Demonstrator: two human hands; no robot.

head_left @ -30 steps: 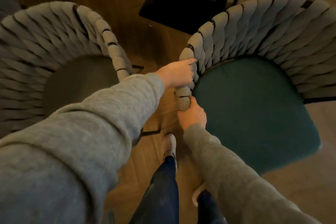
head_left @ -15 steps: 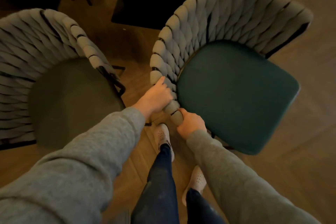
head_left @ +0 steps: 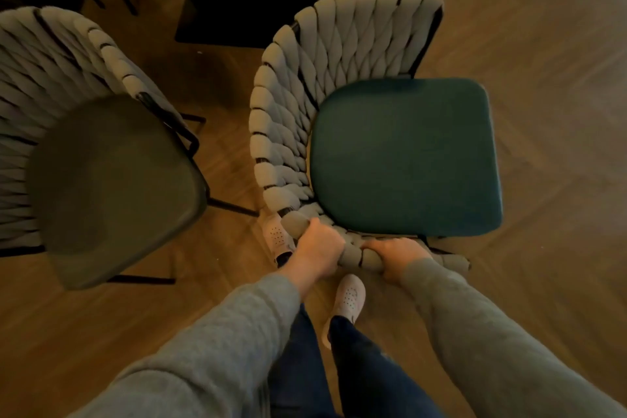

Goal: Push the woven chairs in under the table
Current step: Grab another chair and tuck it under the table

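Change since half a second ago: the teal-seated chair has swung round. Its woven back now lies to the person's left and the seat front points right. The two grips were stacked at the rim's end and now sit side by side on the near rim.

Count: 2 woven chairs, 2 grips (bare hands), 2 white shoes, 1 dark table base.

Chair 1: the teal-seated chair has a teal seat pad and a grey woven band round its back and sides. It stands on the wood floor directly ahead of the person. It is nearer to them than the table base at the top of view. The worktop itself is not in frame, so overlap with it cannot be told.

Chair 2: the second chair has an olive-grey seat. It stands to the left, apart from chair 1, with a strip of floor between them.

Left grip: closed round the woven rim, fingers curled over it, back of hand up.
Right grip: closed round the same rim just to the right. A short stretch of band shows between the two.

Both arms reach forward and down in grey sleeves. The left shoe is partly hidden by the rim. The right shoe sits just behind the rim.
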